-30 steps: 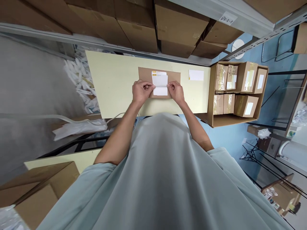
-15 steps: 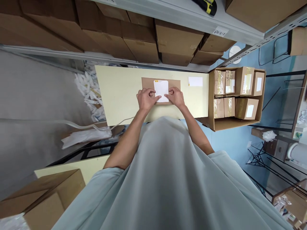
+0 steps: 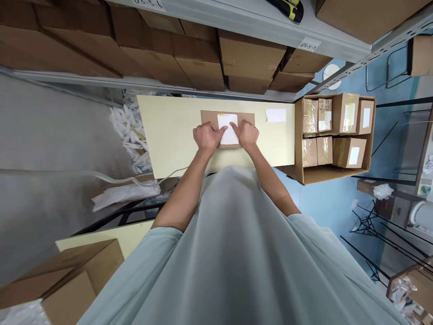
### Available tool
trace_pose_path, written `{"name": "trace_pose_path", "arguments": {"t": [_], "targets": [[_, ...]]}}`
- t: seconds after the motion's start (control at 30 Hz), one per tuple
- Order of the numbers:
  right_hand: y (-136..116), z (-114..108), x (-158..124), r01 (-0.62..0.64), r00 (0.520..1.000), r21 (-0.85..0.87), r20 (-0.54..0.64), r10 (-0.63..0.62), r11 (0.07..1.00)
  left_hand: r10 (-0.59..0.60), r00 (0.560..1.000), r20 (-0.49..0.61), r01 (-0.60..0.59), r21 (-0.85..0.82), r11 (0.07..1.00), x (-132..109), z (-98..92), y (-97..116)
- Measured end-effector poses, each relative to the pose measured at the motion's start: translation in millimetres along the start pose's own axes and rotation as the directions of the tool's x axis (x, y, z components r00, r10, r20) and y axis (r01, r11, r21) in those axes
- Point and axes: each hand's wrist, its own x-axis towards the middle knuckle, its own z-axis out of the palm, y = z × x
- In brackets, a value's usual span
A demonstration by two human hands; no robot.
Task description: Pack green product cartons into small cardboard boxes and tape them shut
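Observation:
A white label (image 3: 228,134) with a small yellow mark at its top lies on a flat brown cardboard piece (image 3: 246,117) on the cream tabletop. My left hand (image 3: 206,136) is at the label's left side, fingers curled in and thumb pressed on its surface. From the other side my right hand (image 3: 248,134) reaches in, also with curled fingers, its thumb laid on the upper part of the label. Neither hand appears to grasp anything inside its curled fingers. Right of them rests a second white label sheet (image 3: 275,115), untouched.
An open carton (image 3: 298,149) with several small taped boxes stands at the table's right end. Behind the table (image 3: 172,131) runs a metal shelf (image 3: 257,27) of brown cartons. A white cable (image 3: 174,171) crosses the left front edge. Paper scraps (image 3: 130,131) lie beyond the left end.
Both thumbs have moved up over the label, the right one farther. The fingers, earlier pinching near the label's sides, are now curled in. The label has hardly moved.

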Motion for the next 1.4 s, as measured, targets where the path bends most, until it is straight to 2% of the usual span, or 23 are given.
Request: {"name": "trace_pose_path", "arguments": {"t": [0.13, 0.2, 0.3, 0.37, 0.43, 0.5, 0.6, 0.67, 0.7, 0.8, 0.9, 1.03, 1.13, 1.23, 1.3, 1.4], "targets": [[-6, 3, 14, -0.069, 0.998, -0.023, 0.008, 0.07, 0.997, -0.084, 0.994, -0.069, 0.084, -0.012, 0.996, 8, 5.5, 3], [-8, 3, 19, -0.057, 0.998, 0.008, -0.002, 0.057, 0.998, -0.127, 0.987, -0.097, 0.125, -0.03, 0.992, 13, 7.0, 4], [-7, 1, 20, -0.008, 0.999, 0.041, -0.044, 0.01, 0.999, -0.169, 0.983, -0.072, 0.166, -0.044, 0.985, 19, 4.0, 5], [-7, -4, 12, -0.008, 1.0, -0.006, -0.025, 0.008, 1.0, -0.156, 0.987, -0.027, 0.155, -0.036, 0.987, 18, -2.0, 6], [-6, -11, -2, 0.012, 0.999, -0.077, 0.041, -0.008, 0.997, -0.057, 0.998, -0.006, 0.057, -0.017, 0.998, 9, -9.1, 10], [-5, -17, -19, 0.116, 0.99, -0.126, 0.089, -0.105, 0.985, 0.137, 0.991, 0.01, -0.137, -0.013, 0.99, -5, -14.2, 13], [-2, -18, -42, 0.339, 0.939, -0.173, 0.121, -0.322, 0.925, 0.409, 0.902, 0.137, -0.408, -0.038, 0.912, -27, -14.6, 16], [2, -15, -50, 0.432, 0.899, -0.195, 0.176, -0.401, 0.881, 0.466, 0.851, 0.241, -0.471, -0.04, 0.881, -34, -11.8, 14], [4, -13, -52, 0.454, 0.886, -0.203, 0.206, -0.416, 0.867, 0.462, 0.844, 0.272, -0.472, -0.029, 0.881, -35, -10.6, 11], [8, -9, -47, 0.47, 0.875, -0.222, 0.246, -0.417, 0.854, 0.423, 0.856, 0.298, -0.447, 0.015, 0.894, -30, -11.2, 1], [5, -7, -36, 0.451, 0.885, -0.225, 0.238, -0.401, 0.864, 0.424, 0.851, 0.311, -0.454, 0.029, 0.89, -23, -16.2, -6], [-8, 0, -29, 0.386, 0.918, -0.212, 0.19, -0.349, 0.898, 0.421, 0.851, 0.313, -0.453, 0.034, 0.891, -22, -19.1, -5], [-10, 3, -34, 0.366, 0.927, -0.203, 0.166, -0.337, 0.908, 0.416, 0.854, 0.312, -0.448, 0.035, 0.893, -22, -18.4, -4], [5, -4, -46, 0.391, 0.917, -0.194, 0.171, -0.362, 0.9, 0.387, 0.872, 0.299, -0.421, 0.056, 0.905, -24, -20.4, -9], [25, -15, -56, 0.38, 0.921, -0.18, 0.167, -0.353, 0.907, 0.335, 0.904, 0.264, -0.37, 0.093, 0.924, -29, -24.2, -19], [62, -31, -73, 0.257, 0.965, -0.137, 0.097, -0.245, 0.957, 0.173, 0.974, 0.143, -0.192, 0.124, 0.974, -45, -30.9, -40]]}}
